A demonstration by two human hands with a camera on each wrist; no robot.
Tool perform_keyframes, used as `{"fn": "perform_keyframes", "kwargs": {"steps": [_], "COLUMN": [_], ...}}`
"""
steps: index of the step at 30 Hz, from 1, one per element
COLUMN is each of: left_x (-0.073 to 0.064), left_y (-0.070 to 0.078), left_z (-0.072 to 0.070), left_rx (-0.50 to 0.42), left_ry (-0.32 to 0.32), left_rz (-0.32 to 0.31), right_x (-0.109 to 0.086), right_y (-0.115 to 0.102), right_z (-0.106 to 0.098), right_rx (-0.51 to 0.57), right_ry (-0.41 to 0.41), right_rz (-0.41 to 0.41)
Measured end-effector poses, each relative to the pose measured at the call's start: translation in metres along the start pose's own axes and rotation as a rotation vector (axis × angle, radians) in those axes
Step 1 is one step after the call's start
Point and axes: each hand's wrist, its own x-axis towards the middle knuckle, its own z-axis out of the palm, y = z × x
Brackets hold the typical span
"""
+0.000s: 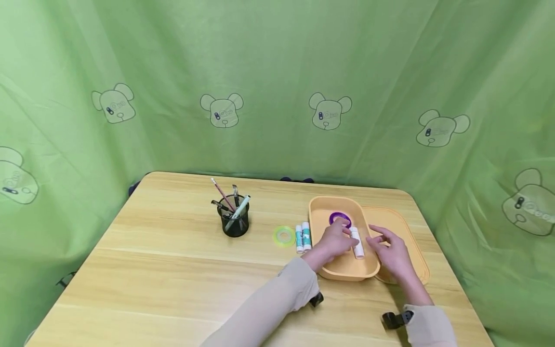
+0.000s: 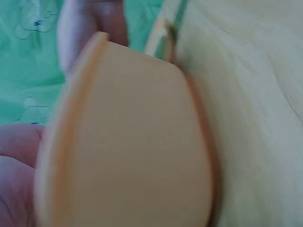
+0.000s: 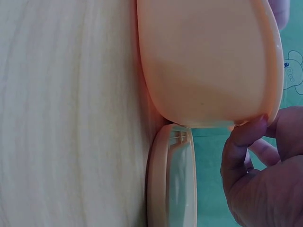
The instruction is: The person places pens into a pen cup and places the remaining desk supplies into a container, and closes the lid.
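My left hand (image 1: 336,241) reaches down into an orange plastic box (image 1: 342,275), its fingers spread over a white glue stick (image 1: 358,250) that lies inside. Just beyond those fingers is a purple tape roll (image 1: 335,215), partly covered by the hand. At the box's right rim, my right hand (image 1: 392,250) has its thumb and index finger apart. From the right wrist view, bent fingers (image 3: 234,146) come right up to the rim of the box (image 3: 208,66). The left wrist view shows mostly the outer wall of the box (image 2: 137,137), blurred.
An orange lid (image 1: 416,250) lies beneath the right arm, beside the box. Left of the box are two teal-and-white glue sticks (image 1: 306,236) and a yellow-green tape roll (image 1: 277,236). A black mesh cup (image 1: 236,226) farther left holds several pens and a pencil. Green curtains surround the wooden table (image 1: 173,270).
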Motion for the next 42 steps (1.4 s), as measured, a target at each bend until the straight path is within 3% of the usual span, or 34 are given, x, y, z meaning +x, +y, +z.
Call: {"fn": "perform_keyframes", "kwargs": {"steps": [8, 19, 26, 42], "left_x": [-0.015, -0.031, -0.035, -0.034], "left_y": [0.014, 0.009, -0.005, -0.048], "left_z": [-0.035, -0.100, -0.132, -0.178], "left_rx": [-0.091, -0.058, -0.061, -0.032], "left_ry": [-0.055, -0.075, -0.039, 0.037], "left_rz": [0.108, 0.212, 0.198, 0.123], "right_x": [0.000, 0.000, -0.001, -0.001], "right_y": [-0.003, -0.003, -0.003, -0.002], "right_z": [0.000, 0.000, 0.000, 0.000], "right_rx": [0.014, 0.016, 0.001, -0.004], "right_ry": [-0.008, -0.003, -0.003, 0.003], "right_rz": [0.017, 0.034, 0.043, 0.029]}}
